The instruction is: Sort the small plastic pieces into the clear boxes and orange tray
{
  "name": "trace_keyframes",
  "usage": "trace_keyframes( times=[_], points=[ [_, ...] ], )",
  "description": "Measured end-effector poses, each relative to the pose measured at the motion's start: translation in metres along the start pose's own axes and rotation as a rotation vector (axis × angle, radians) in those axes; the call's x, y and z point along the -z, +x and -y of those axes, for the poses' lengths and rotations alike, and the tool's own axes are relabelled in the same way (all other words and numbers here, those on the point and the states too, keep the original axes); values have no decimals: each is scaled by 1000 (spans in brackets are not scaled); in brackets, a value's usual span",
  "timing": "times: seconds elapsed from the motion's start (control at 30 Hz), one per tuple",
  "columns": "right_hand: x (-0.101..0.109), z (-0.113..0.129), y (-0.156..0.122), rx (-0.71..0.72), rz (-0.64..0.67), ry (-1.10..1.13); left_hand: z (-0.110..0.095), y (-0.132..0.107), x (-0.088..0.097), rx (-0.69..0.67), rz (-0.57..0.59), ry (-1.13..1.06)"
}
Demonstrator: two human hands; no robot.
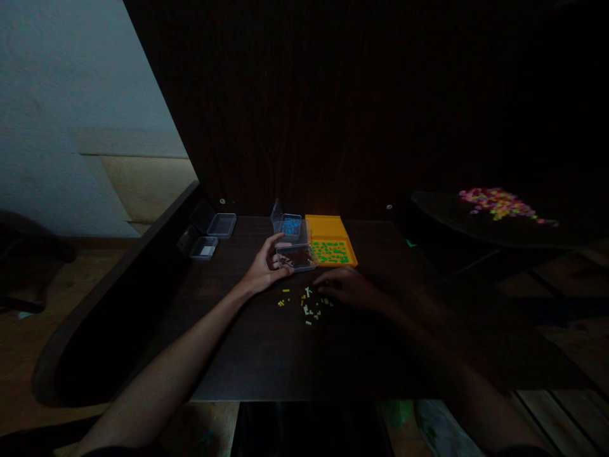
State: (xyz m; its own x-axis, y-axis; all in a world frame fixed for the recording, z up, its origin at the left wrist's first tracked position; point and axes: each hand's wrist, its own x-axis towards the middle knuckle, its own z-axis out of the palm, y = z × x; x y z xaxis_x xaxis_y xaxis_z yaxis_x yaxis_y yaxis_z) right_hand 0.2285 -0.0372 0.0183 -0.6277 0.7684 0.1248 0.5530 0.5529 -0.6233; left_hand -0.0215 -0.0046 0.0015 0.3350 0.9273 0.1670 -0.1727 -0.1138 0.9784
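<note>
My left hand (267,266) grips the left edge of a clear plastic box (297,269) with its lid up, thumb at the front and fingers at the side and back. Small dark reddish-brown pieces (301,257) lie in that box. My right hand (349,287) hovers low over the table, fingers stretched leftward and slightly apart, with nothing visible in them. Close to its fingertips are scattered pale toy bricks (307,310). A few yellow bricks (281,303) lie left of these. Just behind the right hand is an open yellow case (353,259) holding green pieces (332,252).
Behind the held box stands an open clear box with blue pieces (291,225). Two more clear boxes, one empty-looking (222,225) and one with white contents (205,250), sit at the table's left. Colourful beads (498,203) are heaped on a dark surface at right. A dark panel (285,114) rises behind.
</note>
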Motion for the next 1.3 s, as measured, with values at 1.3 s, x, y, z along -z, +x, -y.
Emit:
trace_keyframes(
  times=[1.3],
  points=[
    [-4,-2,4,-93,-37,-65,-5,0,-1,26,-3,-17]
  ],
)
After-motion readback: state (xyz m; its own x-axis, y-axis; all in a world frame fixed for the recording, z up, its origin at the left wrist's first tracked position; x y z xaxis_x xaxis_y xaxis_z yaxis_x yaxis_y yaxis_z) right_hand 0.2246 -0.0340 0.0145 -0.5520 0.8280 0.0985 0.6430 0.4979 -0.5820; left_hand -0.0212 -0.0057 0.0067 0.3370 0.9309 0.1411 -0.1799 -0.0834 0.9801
